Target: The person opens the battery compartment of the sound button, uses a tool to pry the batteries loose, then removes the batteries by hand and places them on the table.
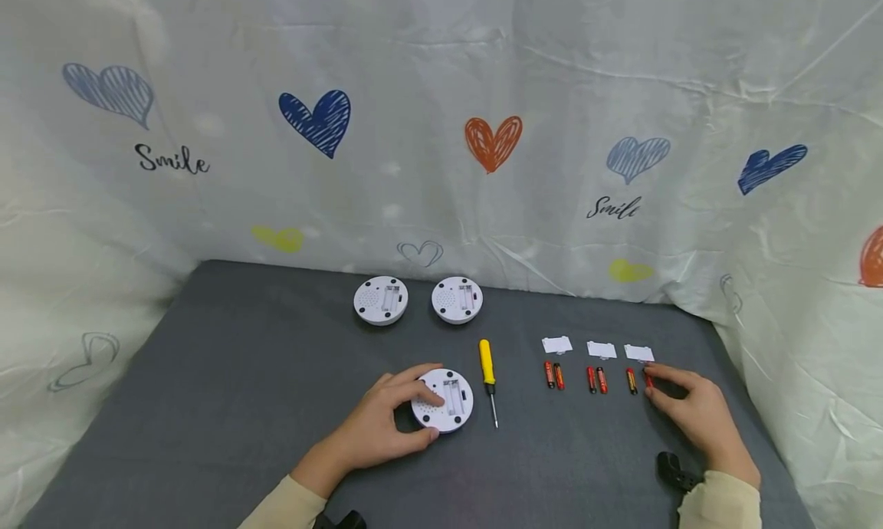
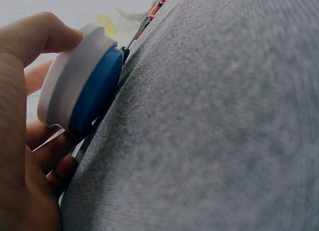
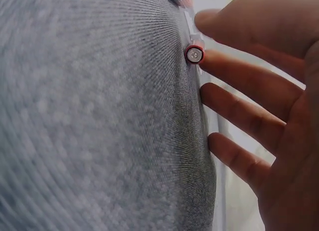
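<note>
My left hand (image 1: pixel 386 425) grips a round white device (image 1: pixel 461 422) by its rim, thumb on the near side and fingers across the far side and top. Its underside faces up, showing a battery compartment, a cluster of small holes and dark feet. In the left wrist view the device's lower part (image 2: pixel 97 89) is blue. At the right end of a battery row, my right hand (image 1: pixel 700 414) reaches to a red battery (image 3: pixel 194 54). A fingertip lies right at the battery, while the thumb stands a little apart from it in the right wrist view.
Two more round white devices, one on the left (image 1: pixel 381 300) and one on the right (image 1: pixel 457 299), lie upside down at the back. A yellow-handled screwdriver (image 1: pixel 487 364) lies right of the left hand. Three white covers (image 1: pixel 602 350) sit behind paired red batteries (image 1: pixel 596 380) on the grey cloth (image 1: pixel 228 391).
</note>
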Demonstrator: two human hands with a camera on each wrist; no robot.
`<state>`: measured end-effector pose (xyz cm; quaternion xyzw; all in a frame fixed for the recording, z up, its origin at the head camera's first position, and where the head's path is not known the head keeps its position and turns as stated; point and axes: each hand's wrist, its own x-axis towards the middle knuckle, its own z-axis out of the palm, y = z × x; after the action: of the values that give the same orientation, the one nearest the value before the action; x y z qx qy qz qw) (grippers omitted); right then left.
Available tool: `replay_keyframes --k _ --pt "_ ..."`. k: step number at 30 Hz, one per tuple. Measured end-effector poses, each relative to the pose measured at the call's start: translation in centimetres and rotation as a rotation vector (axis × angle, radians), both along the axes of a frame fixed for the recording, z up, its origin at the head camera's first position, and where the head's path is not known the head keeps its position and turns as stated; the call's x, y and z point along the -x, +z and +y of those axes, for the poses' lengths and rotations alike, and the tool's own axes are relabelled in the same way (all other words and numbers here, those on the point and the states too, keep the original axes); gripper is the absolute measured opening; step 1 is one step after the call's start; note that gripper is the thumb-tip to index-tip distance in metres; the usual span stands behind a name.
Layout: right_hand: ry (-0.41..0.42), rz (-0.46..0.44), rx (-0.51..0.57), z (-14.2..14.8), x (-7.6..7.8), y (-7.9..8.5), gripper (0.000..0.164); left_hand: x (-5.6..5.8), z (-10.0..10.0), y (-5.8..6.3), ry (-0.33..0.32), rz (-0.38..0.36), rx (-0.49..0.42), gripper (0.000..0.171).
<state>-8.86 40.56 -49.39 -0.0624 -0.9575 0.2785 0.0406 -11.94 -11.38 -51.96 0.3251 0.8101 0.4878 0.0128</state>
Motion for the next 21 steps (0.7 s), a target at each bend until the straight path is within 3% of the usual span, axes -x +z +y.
replay_keyframes --k 7,12,16,21 --pt "-0.004 0.081 0.003 -0.5 0.0 0.4 0.038 0.0 -0.1 0.3 0.005 0.001 0.01 0.039" --pt "0.02 0.2 0.025 -1.8 0.2 1.0 0.034 -0.1 -0.1 0.2 0.004 -0.006 0.014 0.039" --pt "0.069 0.294 0.1 -3.9 0.6 1.5 0.031 -0.2 -0.2 0.1 0.002 -0.008 0.017 0.039" --pt "0.202 0.321 0.157 -7.4 1.5 2.1 0.031 -0.2 -0.1 0.0 0.008 -0.01 0.021 0.039"
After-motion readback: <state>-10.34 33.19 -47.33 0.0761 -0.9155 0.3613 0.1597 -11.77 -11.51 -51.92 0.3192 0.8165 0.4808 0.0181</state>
